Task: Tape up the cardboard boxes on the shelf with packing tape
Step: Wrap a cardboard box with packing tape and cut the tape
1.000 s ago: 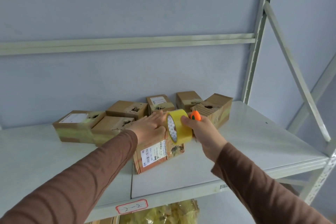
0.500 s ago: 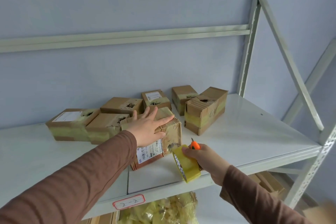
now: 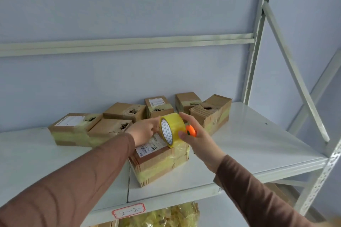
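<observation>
The roll of packing tape (image 3: pixel 172 129) is held upright on its edge over the top of the front box (image 3: pixel 160 160), which has been drawn out towards the front edge of the shelf (image 3: pixel 258 145), apart from the other cardboard boxes (image 3: pixel 118 121) grouped near the wall, presumably so that its sides can be reached. The roll is gripped by the right hand (image 3: pixel 195 138), thumb below and fingers (image 3: pixel 186 119) curled over the rim, with a small orange cutter (image 3: pixel 191 131) kept against the palm, probably so that the strip can be cut without a change of grip. The left hand (image 3: pixel 145 131) is laid on the box top beside the white label (image 3: pixel 153 144), its fingers bent down at the roll's near face; whether the tape end is pinched or merely pressed cannot be told. The box is thereby steadied, it seems, against the pull of the tape. Yellowish bands are already seen round its side. Open room is left on the shelf to the right of the box and in front of it, while the rear boxes stand close behind the roll. The metal upright (image 3: pixel 256 42) is well apart.
</observation>
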`<state>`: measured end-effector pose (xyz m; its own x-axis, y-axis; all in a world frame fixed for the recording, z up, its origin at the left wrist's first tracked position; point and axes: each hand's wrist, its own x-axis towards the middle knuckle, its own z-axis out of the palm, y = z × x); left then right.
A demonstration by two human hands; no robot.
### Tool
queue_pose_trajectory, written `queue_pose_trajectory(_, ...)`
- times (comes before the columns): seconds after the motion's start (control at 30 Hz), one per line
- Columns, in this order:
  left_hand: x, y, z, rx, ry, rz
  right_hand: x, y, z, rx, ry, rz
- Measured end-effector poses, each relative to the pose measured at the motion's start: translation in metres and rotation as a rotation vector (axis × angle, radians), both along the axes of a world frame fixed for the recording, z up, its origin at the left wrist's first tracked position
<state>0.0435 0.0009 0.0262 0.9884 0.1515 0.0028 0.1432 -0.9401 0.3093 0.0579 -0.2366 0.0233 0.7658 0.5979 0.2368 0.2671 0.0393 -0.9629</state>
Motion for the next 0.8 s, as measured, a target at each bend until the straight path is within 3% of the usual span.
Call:
queue_pose_trajectory(0.1,-0.009,0.008,-0.020,0.027,-0.076,-0.118,0.004,0.010,-0.012,-0.074,-0.135,-0.027)
queue_pose_trajectory(0.2,-0.016,0.009,-0.017,0.064,0.170,-0.167,0.012,0.014,-0.023,-0.076,-0.138,-0.054)
queue_pose_trajectory(0.3,-0.012,0.002,-0.014,0.194,0.268,-0.199,0.020,0.017,-0.015,-0.091,-0.040,-0.003)
queue_pose_trajectory(0.5,-0.014,-0.003,-0.023,0.249,0.202,-0.230,0.027,-0.004,0.013,-0.101,0.084,-0.049)
queue_pose_trajectory(0.63,-0.018,-0.007,-0.020,0.171,0.185,-0.309,-0.004,-0.033,-0.014,-0.188,0.214,-0.058)
queue_pose_trajectory(0.8,-0.020,-0.013,-0.017,0.226,0.167,-0.398,-0.022,-0.048,-0.047,-0.316,0.281,-0.084)
